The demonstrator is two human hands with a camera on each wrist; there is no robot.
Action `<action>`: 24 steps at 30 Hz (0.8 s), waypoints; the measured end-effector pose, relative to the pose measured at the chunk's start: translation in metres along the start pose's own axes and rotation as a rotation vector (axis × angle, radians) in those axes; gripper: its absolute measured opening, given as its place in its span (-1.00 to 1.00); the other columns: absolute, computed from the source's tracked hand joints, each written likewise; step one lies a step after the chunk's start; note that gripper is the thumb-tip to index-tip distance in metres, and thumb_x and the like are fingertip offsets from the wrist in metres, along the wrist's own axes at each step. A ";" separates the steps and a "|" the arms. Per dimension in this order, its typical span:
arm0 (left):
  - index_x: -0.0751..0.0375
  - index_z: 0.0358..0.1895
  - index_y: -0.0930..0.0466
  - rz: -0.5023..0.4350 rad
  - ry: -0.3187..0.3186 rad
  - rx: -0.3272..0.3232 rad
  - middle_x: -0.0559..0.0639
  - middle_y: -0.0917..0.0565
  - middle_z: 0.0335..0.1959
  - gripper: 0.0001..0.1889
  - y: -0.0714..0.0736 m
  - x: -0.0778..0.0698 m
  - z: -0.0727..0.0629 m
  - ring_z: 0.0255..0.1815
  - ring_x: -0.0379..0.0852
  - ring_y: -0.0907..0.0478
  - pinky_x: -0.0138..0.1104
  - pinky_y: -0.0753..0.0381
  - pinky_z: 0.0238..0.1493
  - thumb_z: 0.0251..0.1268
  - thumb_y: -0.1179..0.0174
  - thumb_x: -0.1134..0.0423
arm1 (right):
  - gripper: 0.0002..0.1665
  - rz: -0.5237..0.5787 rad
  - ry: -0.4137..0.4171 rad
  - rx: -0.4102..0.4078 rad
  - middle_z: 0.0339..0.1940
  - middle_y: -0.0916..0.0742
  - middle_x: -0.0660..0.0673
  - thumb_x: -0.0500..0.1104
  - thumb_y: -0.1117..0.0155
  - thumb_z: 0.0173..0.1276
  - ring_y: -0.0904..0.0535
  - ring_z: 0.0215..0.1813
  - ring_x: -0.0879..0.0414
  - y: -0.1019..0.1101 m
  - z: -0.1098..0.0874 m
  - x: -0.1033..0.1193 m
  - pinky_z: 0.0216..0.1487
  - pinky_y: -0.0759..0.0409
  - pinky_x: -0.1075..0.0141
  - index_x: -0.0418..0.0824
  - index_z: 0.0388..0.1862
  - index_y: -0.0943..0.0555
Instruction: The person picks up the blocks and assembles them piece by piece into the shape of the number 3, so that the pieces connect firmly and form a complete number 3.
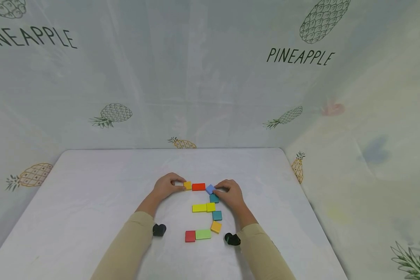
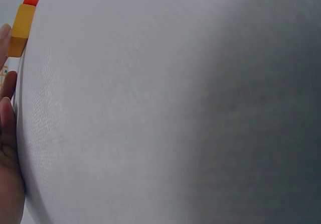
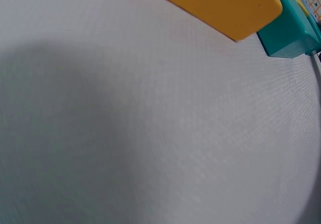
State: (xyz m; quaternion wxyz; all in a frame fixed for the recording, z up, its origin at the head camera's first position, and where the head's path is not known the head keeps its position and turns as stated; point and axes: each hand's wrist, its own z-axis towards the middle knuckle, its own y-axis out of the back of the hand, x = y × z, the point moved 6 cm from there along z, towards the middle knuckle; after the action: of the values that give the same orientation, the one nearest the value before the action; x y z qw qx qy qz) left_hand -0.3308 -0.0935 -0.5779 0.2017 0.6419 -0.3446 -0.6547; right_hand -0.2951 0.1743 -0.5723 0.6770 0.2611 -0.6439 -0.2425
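In the head view, my left hand [image 1: 167,186] pinches a small orange-yellow block [image 1: 187,186] at the left end of the top row. That block [image 2: 23,22] also shows at the left wrist view's edge, fingertips [image 2: 5,31] beside it. A red block [image 1: 198,187] lies just right of it. My right hand [image 1: 231,191] pinches a tilted blue block [image 1: 210,189] at the row's right end. Just below the blue block sits a teal block [image 1: 214,198], close to the right thumb. The right wrist view does not plainly show the right hand's fingers.
Below lie yellow blocks [image 1: 199,208], another teal block [image 1: 217,215], a tilted orange block [image 1: 216,227], a green block [image 1: 203,234] and a dark red block [image 1: 190,236]. Black wrist devices [image 1: 159,230] show beside both sleeves. A pineapple-print sheet [image 1: 196,77] hangs behind the white table [image 1: 91,186].
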 end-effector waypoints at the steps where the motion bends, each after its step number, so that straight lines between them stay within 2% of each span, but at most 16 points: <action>1: -0.09 -0.15 -0.76 0.002 -0.006 0.000 -0.17 -0.59 -0.23 -0.72 0.000 0.000 0.000 -0.34 -0.13 -0.37 -0.26 -0.35 -0.30 0.01 -0.50 0.05 | -0.86 -0.003 -0.003 0.001 -0.23 -0.69 0.16 0.00 -0.45 0.21 -0.48 0.02 0.10 0.000 0.000 0.000 0.15 -0.45 0.11 0.02 -0.27 -0.77; 10: -0.10 -0.14 -0.77 0.027 -0.046 0.003 -0.19 -0.59 -0.23 -0.71 0.000 -0.002 -0.001 -0.33 -0.13 -0.36 -0.26 -0.34 -0.30 0.01 -0.50 0.03 | -0.84 -0.004 -0.006 0.005 -0.23 -0.69 0.15 0.01 -0.45 0.22 -0.48 0.02 0.10 -0.001 0.000 -0.001 0.16 -0.44 0.11 0.02 -0.26 -0.77; 24: -0.12 -0.13 -0.77 0.028 -0.066 0.010 -0.20 -0.60 -0.23 -0.69 -0.001 -0.002 -0.001 -0.38 -0.15 -0.34 -0.28 -0.34 -0.33 -0.01 -0.50 0.03 | -0.86 0.002 -0.013 0.003 -0.23 -0.68 0.16 0.00 -0.45 0.21 -0.48 0.00 0.11 -0.001 0.002 -0.003 0.15 -0.45 0.12 0.02 -0.27 -0.77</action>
State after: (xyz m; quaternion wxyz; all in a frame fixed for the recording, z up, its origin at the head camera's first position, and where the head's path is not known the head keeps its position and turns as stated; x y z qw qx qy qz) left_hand -0.3298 -0.0914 -0.5769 0.1961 0.6159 -0.3634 -0.6709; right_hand -0.2974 0.1753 -0.5756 0.6727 0.2599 -0.6489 -0.2427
